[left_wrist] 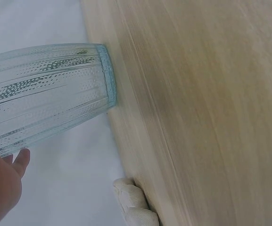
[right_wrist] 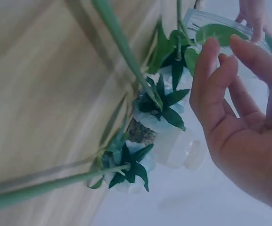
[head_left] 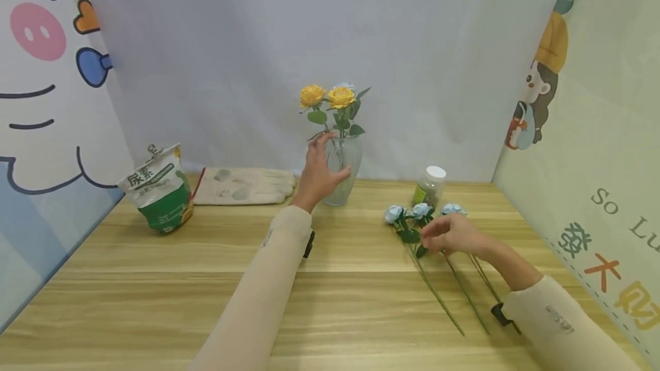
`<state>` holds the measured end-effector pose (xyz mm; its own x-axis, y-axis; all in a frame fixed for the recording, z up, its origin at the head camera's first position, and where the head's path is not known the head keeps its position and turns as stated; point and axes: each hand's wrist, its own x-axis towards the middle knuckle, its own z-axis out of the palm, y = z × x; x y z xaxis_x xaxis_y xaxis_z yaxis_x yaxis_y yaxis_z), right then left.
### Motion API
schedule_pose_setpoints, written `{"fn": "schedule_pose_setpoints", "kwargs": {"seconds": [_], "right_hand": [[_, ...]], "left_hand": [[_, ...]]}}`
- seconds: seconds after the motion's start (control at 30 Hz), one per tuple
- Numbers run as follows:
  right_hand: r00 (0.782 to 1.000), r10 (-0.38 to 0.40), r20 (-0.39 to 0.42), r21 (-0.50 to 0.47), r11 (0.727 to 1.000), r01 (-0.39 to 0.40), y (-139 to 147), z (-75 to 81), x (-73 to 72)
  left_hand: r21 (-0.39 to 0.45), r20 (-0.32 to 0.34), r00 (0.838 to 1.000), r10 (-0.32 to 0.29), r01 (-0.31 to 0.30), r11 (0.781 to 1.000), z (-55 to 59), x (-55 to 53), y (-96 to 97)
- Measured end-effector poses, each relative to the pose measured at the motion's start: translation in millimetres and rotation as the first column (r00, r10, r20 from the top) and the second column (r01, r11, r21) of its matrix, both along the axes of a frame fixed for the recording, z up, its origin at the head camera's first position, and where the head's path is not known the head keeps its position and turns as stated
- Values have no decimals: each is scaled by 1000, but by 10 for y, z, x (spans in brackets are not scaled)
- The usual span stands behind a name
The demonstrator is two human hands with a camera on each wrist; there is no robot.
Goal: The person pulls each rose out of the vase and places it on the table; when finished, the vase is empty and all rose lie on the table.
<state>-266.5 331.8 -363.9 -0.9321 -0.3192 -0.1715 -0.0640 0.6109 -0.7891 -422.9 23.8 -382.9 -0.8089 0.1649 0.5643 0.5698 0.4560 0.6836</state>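
Glass vase (head_left: 341, 179), clear, ribbed: upright, back of pale wood-grain table (head_left: 206, 302), w/ 2 yellow roses (head_left: 341, 98).
Your L hand (head_left: 317, 176): fingers wide, curved round vase.
Your R hand (head_left: 456, 236): over 3 long-stemmed pale-blue roses (head_left: 395, 214) on table; thumb-finger gap narrow, nothing gripped.
White-capped clear jar (head_left: 433, 184): just behind blue blooms, nearest obstacle.
Off-white fabric glove (head_left: 258, 185): L of vase.
Green-and-white bag (head_left: 167, 205): farther L, clipped.

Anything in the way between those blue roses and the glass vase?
Nothing visible stands between the blue roses and the glass vase; the jar is behind the roses, the left hand at the vase's left.
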Motion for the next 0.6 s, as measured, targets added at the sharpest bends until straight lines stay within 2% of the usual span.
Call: {"fn": "schedule_pose_setpoints", "kwargs": {"seconds": [0.43,0.6], "right_hand": [[998,-45,-52,9,999,46,-117,232,-97],[991,-46,-127,26,998,49,-243,259,-174]], "left_hand": [[-9,6,1000,15,-15,1000,-13,-4,-1],[-4,5,1000,13,-13,1000,-8,-7,0]]}}
